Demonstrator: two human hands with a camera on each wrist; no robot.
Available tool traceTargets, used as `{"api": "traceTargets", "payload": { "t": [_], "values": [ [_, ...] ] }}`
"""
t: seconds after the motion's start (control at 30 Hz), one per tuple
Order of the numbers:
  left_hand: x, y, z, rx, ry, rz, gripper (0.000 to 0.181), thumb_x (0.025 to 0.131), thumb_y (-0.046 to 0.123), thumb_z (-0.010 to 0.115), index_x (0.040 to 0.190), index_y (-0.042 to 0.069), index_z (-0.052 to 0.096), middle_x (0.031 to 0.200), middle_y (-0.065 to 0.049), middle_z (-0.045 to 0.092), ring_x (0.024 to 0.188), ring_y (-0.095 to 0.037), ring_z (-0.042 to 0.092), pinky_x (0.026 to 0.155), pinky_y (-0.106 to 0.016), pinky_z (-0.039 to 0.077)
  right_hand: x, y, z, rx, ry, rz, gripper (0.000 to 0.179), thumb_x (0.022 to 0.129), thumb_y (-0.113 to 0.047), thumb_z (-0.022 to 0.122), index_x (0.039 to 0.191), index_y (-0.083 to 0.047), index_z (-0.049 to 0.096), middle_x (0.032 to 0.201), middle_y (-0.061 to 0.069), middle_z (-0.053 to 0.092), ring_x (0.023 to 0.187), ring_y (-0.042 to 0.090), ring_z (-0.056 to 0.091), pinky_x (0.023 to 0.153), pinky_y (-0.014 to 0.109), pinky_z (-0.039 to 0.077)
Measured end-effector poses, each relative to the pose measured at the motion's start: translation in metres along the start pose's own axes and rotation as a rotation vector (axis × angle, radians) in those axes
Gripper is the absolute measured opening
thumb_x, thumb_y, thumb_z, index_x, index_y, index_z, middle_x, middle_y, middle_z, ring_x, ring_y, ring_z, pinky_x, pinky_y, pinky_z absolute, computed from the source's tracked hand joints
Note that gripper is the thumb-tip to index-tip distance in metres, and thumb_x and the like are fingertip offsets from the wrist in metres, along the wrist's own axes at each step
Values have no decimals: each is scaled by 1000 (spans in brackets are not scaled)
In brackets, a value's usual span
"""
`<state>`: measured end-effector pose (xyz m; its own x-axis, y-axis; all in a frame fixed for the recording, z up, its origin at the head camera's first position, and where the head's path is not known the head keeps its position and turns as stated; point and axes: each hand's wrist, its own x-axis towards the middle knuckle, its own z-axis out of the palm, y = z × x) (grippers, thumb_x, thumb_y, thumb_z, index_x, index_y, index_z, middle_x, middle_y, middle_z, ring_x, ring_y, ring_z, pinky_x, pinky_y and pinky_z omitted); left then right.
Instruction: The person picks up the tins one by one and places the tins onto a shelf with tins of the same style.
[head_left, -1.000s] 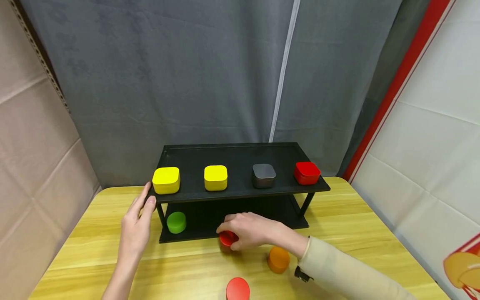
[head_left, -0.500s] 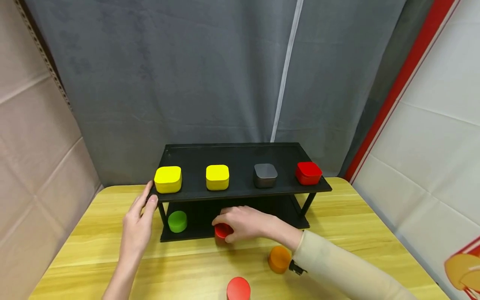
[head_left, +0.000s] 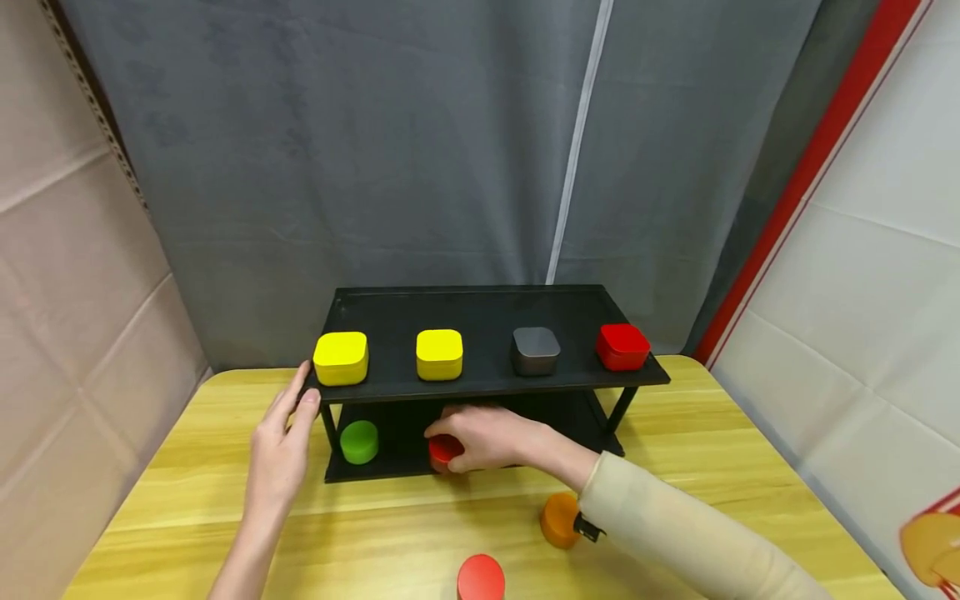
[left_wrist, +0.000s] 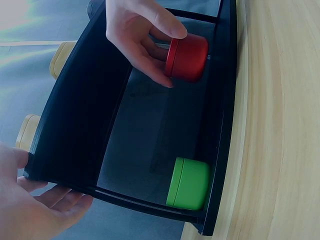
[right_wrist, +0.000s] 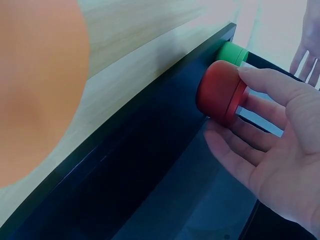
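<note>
My right hand (head_left: 491, 437) pinches a round red tin (right_wrist: 220, 92) between thumb and fingers, at the front of the lower tier of a black two-tier shelf (head_left: 480, 387). In the left wrist view the tin is close over the tier's front edge, upright relative to it. A round green tin (head_left: 360, 442) stands on that tier near the left post. My left hand (head_left: 277, 454) grips the upper tier's left front corner, thumb on one side and fingers on the other (left_wrist: 65, 202).
On the upper tier stand two yellow square tins (head_left: 341, 358), a dark grey one (head_left: 536, 351) and a red one (head_left: 623, 347). An orange round tin (head_left: 560, 520) and another red round tin (head_left: 481, 577) are on the wooden table (head_left: 360, 542) in front.
My right hand has carried the red tin from just in front of the shelf back over the lower tier's front edge. The left hand keeps its hold on the corner.
</note>
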<state>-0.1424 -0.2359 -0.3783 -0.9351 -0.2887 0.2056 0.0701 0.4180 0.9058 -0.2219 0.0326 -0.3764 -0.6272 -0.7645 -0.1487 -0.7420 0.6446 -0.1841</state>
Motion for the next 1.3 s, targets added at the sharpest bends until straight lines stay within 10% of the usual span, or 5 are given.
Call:
{"api": "traceTargets", "payload": {
  "t": [1.3],
  "values": [
    [-8,2,-2,-10,10,-10,51,109,44,46,159,36,36,168,5,35,157,-29,30,124,-60,32,32,8,16,149,-60,88,50,93,-26,76,141,-18,64,121,1,62,98,12,55,88,24,54]
  ]
}}
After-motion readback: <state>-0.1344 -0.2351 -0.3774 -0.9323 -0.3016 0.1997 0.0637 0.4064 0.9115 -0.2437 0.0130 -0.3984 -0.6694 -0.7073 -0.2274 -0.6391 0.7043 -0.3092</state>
